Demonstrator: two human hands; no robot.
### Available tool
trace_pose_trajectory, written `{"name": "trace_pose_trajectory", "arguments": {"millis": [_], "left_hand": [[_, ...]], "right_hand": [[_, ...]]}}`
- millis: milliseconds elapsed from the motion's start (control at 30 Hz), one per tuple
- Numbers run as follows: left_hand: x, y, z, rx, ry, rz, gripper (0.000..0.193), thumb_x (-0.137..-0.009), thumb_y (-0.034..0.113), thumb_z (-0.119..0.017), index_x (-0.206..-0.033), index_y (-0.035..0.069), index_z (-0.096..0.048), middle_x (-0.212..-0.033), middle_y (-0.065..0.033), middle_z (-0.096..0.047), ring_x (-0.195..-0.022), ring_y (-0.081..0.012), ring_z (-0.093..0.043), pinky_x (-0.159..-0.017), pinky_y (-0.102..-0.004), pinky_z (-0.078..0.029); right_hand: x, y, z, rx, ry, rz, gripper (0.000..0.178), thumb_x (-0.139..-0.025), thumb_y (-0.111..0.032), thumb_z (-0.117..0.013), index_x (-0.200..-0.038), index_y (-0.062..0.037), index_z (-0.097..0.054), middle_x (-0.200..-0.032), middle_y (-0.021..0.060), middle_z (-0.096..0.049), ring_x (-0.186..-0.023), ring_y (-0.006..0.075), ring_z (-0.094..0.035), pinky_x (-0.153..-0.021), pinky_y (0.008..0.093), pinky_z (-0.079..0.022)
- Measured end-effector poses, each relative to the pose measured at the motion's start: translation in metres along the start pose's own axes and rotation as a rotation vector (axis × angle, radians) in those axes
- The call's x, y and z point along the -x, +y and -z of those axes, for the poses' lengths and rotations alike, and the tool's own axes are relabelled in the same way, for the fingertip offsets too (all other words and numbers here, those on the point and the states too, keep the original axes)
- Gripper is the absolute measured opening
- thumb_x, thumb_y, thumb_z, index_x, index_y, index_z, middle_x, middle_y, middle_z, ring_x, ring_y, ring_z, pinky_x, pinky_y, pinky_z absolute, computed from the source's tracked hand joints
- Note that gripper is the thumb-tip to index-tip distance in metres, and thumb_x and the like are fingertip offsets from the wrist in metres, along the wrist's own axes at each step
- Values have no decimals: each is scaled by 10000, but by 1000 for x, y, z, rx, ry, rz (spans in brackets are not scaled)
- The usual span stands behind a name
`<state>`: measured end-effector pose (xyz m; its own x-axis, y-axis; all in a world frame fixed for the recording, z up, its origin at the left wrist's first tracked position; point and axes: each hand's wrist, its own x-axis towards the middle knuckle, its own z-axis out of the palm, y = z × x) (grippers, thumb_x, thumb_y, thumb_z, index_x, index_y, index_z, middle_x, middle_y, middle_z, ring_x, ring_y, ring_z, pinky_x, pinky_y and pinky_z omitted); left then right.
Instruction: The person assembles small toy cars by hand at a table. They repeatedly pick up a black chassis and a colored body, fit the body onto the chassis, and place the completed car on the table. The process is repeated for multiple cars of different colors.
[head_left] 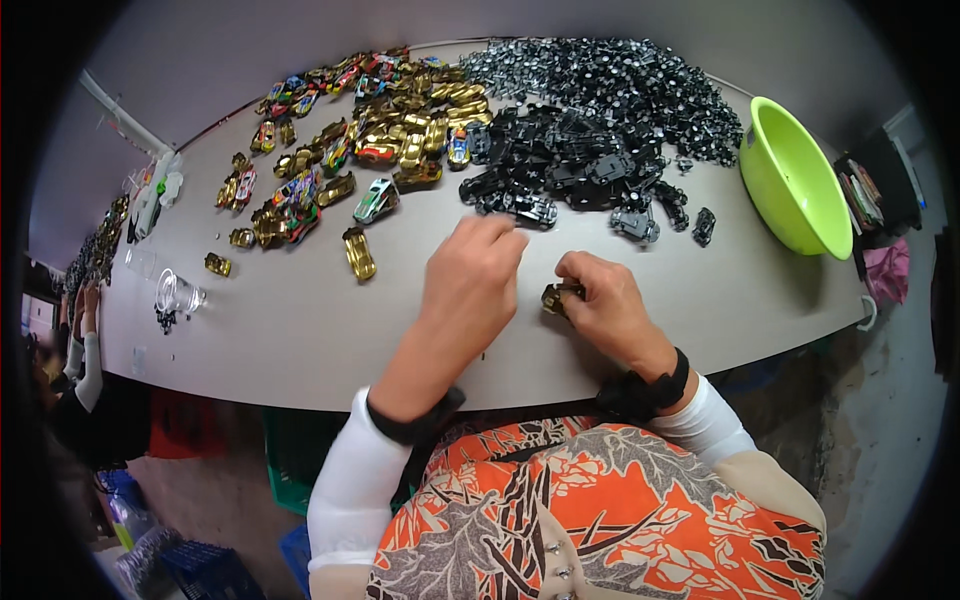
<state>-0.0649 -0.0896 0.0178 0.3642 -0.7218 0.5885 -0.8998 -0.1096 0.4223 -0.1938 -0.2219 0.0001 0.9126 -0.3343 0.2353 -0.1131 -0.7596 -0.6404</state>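
My right hand [608,308] pinches a small gold toy car body [553,298] just above the table, its fingers covering much of it. To its left, my left hand [473,270] is raised, knuckles up, with its fingers curled inward; whether anything is in them is hidden. The left hand is close to the near edge of a heap of black toy car chassis [560,150], beside a black chassis with silver parts [528,209]. A single gold car body [359,254] lies left of this hand, and a white and green car body [377,201] sits beyond it.
Gold and coloured car bodies [415,125] are piled at the back left. Small black and silver parts [620,85] form a mound at the back right. A lime-green basin [790,180] stands at the right edge, a clear cup [178,293] at the left. Another person's arm [91,355] shows far left.
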Motion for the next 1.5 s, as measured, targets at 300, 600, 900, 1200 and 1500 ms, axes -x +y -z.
{"name": "trace_pose_trajectory", "arguments": {"millis": [300,600,900,1200,1500], "left_hand": [[-44,-34,-50,-411,-221,-92,117,-662,46,-640,-778,61,-636,-956,-53,-590,-947,-241,-512,-753,-362,-399],[-41,-48,-22,427,-14,489,230,-729,70,-710,-912,21,-580,-794,-48,-621,-704,-162,-593,-616,-271,-482],[-15,-63,-11,1288,10,1027,202,-774,62,-683,-925,25,-554,-802,-54,-607,-635,-159,-624,-484,-281,-551],[11,-36,0,1473,-55,1032,246,-866,150,-590,-1029,8,-474,-943,-200,-625,-822,-320,-662,-590,-352,-591],[25,-3,2,1408,-143,1014,264,-785,57,-625,-1007,3,-492,-830,-107,-619,-735,-260,-669,-568,-346,-584]], "right_hand": [[8,27,24,-205,234,-112,120,-697,34,-582,-815,12,-582,-765,129,-598,-646,288,-580,-606,334,-457],[13,37,26,-222,196,-154,146,-699,17,-580,-845,17,-580,-803,129,-589,-691,276,-580,-621,319,-450],[12,19,18,-7,86,-43,319,-676,4,-598,-988,-38,-546,-900,129,-537,-746,332,-573,-650,380,-468],[8,17,16,107,23,133,362,-664,18,-583,-1014,-51,-522,-905,105,-533,-763,318,-570,-634,401,-463],[11,1,29,-384,-45,2,429,-715,64,-585,-1122,-33,-488,-936,56,-528,-758,107,-547,-624,214,-450]]}}
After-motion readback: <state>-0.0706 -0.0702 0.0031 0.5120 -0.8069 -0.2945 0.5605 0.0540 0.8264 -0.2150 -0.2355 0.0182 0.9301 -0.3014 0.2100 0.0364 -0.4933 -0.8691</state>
